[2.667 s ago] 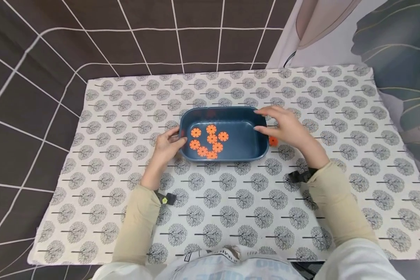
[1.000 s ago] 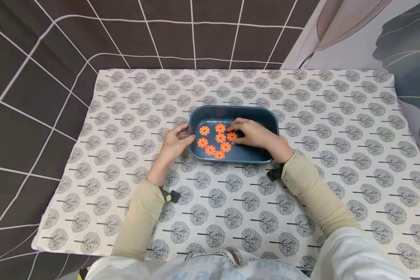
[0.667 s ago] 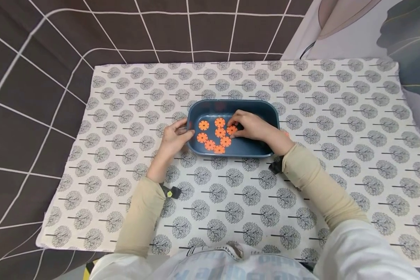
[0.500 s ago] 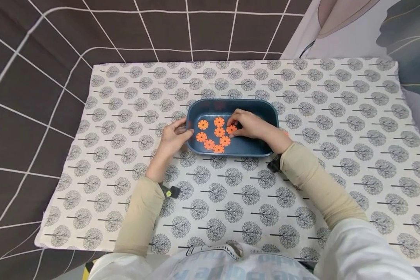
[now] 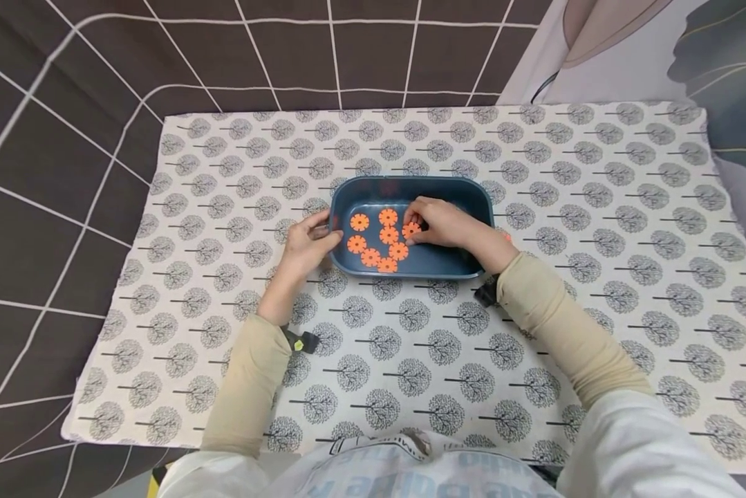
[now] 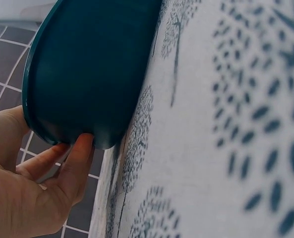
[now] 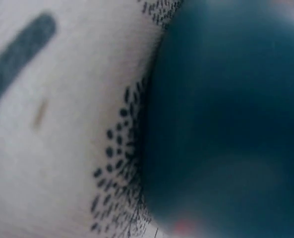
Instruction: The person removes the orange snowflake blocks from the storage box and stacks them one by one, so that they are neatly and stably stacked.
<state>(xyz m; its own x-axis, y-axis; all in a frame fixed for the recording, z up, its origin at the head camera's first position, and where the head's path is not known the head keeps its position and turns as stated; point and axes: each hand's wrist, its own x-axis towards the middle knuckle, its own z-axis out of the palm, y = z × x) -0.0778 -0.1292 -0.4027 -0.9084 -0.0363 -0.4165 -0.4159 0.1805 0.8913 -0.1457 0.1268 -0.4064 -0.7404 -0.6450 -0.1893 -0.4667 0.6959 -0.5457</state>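
A dark blue oblong basin (image 5: pixel 437 264) stands on the table, with several orange notched discs (image 5: pixel 370 257) lying flat in its left half. My left hand (image 5: pixel 306 247) holds the basin's left end, thumb at the rim. In the left wrist view the fingers (image 6: pixel 80 161) press the basin wall (image 6: pixel 94 69) from outside. My right hand (image 5: pixel 444 223) reaches over the right side into the basin and pinches one orange disc (image 5: pixel 412 230) between thumb and forefinger. The right wrist view shows only the blurred basin wall (image 7: pixel 221 114) and cloth; the hand is out of it.
A white cloth (image 5: pixel 385 387) printed with grey trees covers the table. Past the basin's right end, an orange piece (image 5: pixel 507 236) peeks out, mostly hidden by my right wrist. A dark curtain with white grid lines (image 5: pixel 298 62) hangs behind and to the left.
My right hand has moved from the basin's right rim inward and down to the rightmost orange disc, now between its fingertips. Over the last half second almost nothing differs. The left hand keeps its place.
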